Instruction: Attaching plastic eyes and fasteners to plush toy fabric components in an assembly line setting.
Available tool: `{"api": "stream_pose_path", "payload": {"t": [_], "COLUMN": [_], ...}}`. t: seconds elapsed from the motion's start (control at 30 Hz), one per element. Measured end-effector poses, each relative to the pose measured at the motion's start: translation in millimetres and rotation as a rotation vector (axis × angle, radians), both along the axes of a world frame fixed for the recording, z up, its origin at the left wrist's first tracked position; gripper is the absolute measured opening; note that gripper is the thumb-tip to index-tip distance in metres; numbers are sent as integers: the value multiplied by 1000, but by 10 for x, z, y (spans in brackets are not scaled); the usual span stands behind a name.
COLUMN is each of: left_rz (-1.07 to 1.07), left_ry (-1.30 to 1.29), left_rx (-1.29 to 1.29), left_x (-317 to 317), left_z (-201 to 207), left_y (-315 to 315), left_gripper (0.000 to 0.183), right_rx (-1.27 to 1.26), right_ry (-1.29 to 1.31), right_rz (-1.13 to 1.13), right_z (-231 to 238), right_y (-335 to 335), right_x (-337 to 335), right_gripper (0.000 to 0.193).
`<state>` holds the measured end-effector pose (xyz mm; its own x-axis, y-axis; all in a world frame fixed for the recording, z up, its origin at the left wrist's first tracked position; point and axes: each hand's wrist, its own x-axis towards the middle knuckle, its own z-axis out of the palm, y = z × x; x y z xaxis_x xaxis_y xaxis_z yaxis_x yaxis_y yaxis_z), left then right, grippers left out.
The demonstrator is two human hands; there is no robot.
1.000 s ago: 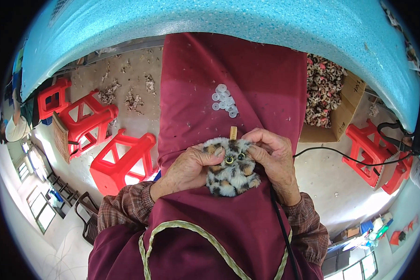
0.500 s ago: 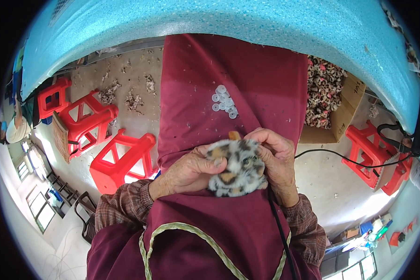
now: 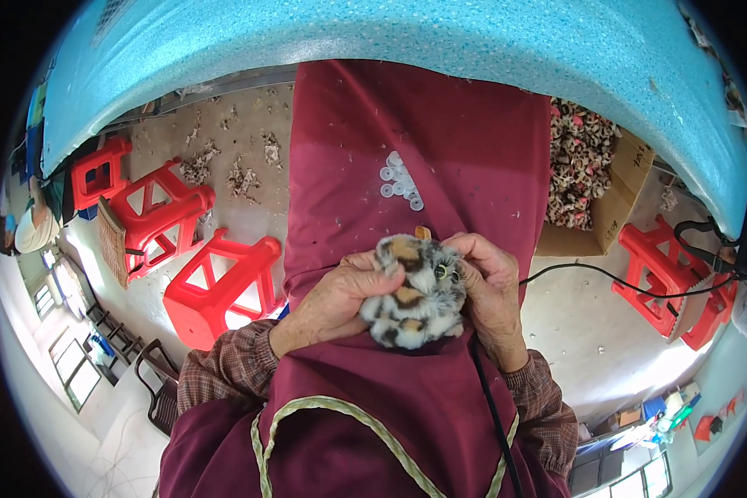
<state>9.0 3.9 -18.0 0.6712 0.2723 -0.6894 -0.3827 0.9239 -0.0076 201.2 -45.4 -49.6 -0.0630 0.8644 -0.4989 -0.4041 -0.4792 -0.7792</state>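
Observation:
Over my lap I hold a small furry plush toy (image 3: 413, 305) with white, black and tan patches. Its round eyes face toward the right, and a small orange-tan piece (image 3: 422, 232) sticks out at its top. My left hand (image 3: 340, 295) grips the toy's left side, thumb pressed on the fur and the other fingers hidden behind it. My right hand (image 3: 493, 286) pinches the toy's right edge beside the eyes; whether something small lies between those fingertips cannot be seen. Farther up the lap, several translucent plastic washers (image 3: 401, 179) lie in a loose cluster on the maroon apron (image 3: 349, 108).
A speckled blue table (image 3: 373, 33) spans the far side. To the right stands a cardboard box (image 3: 622, 191) full of small furry pieces (image 3: 579, 166), and a black cable (image 3: 589, 267) crosses there. Red stools (image 3: 224, 290) stand at left, others at right. Fluff scraps (image 3: 242, 180) litter the floor.
The plush toy has turned and tilted in my hands, so its eyes and patched side show more clearly. Both hands keep hold of it. The whole view has shifted slightly.

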Motion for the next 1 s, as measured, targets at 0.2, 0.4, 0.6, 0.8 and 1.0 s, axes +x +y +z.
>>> {"api": "stream_pose_path", "payload": {"t": [0.2, 0.4, 0.6, 0.8, 1.0], "left_rz": [-102, -323, -205, -219, -127], "left_ry": [67, 148, -15, 6, 18], "left_rx": [89, 237, 32, 59, -93], "left_x": [13, 28, 19, -20, -14], "left_z": [43, 58, 36, 17, 6], "left_y": [61, 169, 150, 92, 60], "left_gripper": [27, 31, 28, 27, 25], "right_rx": [45, 146, 82, 25, -59], "right_ry": [-46, -75, 49, 80, 143], "right_rz": [165, 456, 326, 261, 184], "right_z": [53, 117, 53, 51, 26], "right_y": [167, 446, 336, 325, 328], "right_x": [168, 184, 121, 92, 56], "right_gripper": [17, 20, 16, 14, 12]}}
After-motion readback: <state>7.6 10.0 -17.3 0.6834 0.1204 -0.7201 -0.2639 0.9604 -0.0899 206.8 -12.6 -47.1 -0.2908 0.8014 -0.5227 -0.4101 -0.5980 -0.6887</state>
